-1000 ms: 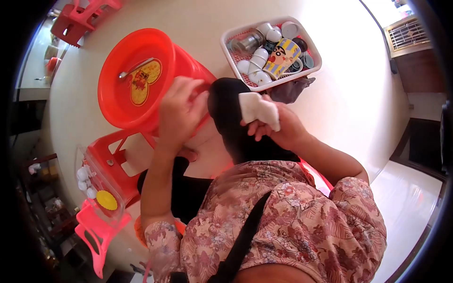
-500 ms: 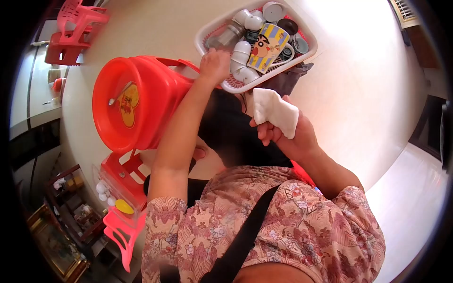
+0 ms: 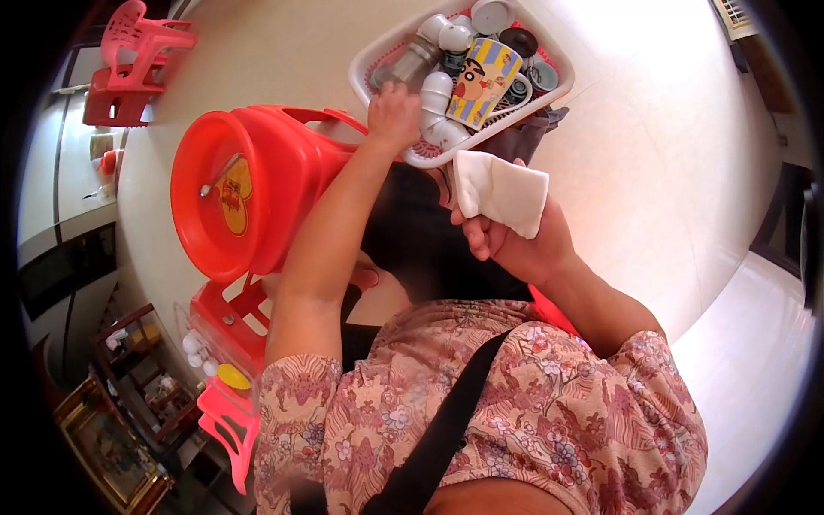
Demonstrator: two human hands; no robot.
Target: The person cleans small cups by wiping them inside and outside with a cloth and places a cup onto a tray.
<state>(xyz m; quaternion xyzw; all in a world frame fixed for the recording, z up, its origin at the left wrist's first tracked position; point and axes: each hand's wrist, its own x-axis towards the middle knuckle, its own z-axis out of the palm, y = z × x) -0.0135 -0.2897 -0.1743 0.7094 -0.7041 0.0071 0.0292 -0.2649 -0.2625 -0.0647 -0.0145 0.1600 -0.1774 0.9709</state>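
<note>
My left hand (image 3: 394, 116) is at the near left rim of a white plastic basket (image 3: 562, 81), fingers curled inward beside a clear glass jar (image 3: 410, 64). Whatever lies under those fingers is hidden. A folded white cloth (image 3: 506, 193) rests across the fingers of my right hand (image 3: 536, 249), gripped in front of the basket's near side. In the basket lie a yellow-and-blue striped cup (image 3: 485, 81) with a cartoon face, white pipe elbows (image 3: 436, 94), and several round lids and caps.
A red plastic stool (image 3: 193, 184) with a metal utensil (image 3: 221, 174) on its seat stands left of my left arm. Below it is a clear tray (image 3: 219, 343) with white balls and a yellow item. Pink and red chairs (image 3: 137, 51) stand at far left.
My left hand has moved slightly up along the basket rim, its fingers now further over the jar's end. The cloth in my right hand has turned and spread wider.
</note>
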